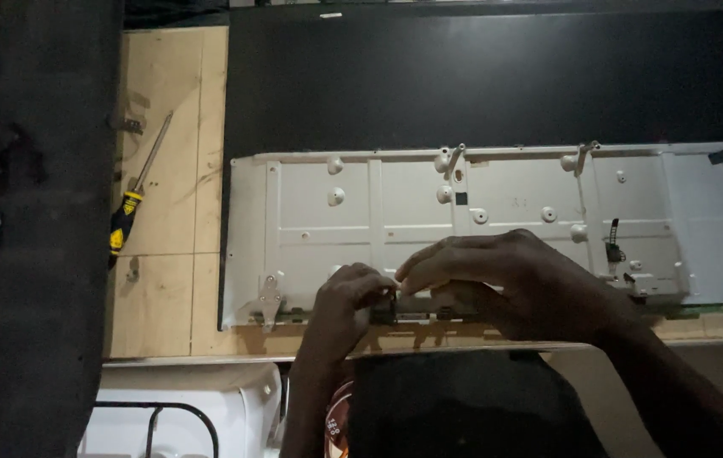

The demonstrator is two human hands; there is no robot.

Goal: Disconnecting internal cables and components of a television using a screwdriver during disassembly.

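A long pale metal panel [497,212] with raised bosses and ribs lies on a wooden bench [166,280], its upper part under a dark sheet [480,76]. My left hand [346,298] and my right hand [497,276] meet at the panel's near edge. Both pinch a small dark part [384,307] on a thin green strip [717,310] that runs along that edge. What exactly the fingers grip is hidden by the hands.
A screwdriver [133,199] with a yellow and black handle lies on the bench, left of the panel. A dark upright slab [35,229] fills the left side. A white object with a black wire frame [183,416] sits below the bench edge.
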